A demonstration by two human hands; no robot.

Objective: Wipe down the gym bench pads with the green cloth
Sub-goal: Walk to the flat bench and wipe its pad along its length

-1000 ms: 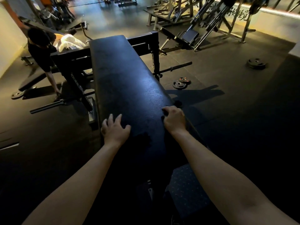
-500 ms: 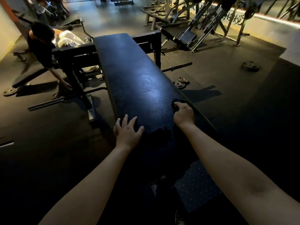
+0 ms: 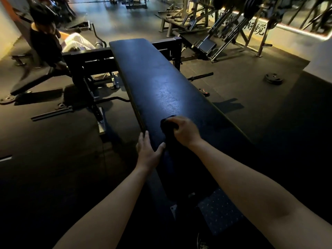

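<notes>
Currently left hand (image 3: 146, 153), fingers straight, on bench pad (image 3: 161, 83) left edge; right hand (image 3: 185, 131) curled round cloth (image 3: 168, 123) mid-pad; rack (image 3: 86, 62) far-left.

The cloth (image 3: 168, 124) has been drawn by the right hand (image 3: 186, 131) from the right edge of the pad (image 3: 161, 78) towards its middle; the left hand (image 3: 146, 153) has been shifted onto the left edge, just beside it.

"好睡觉" on far wall (image 3: 294, 39)
</notes>
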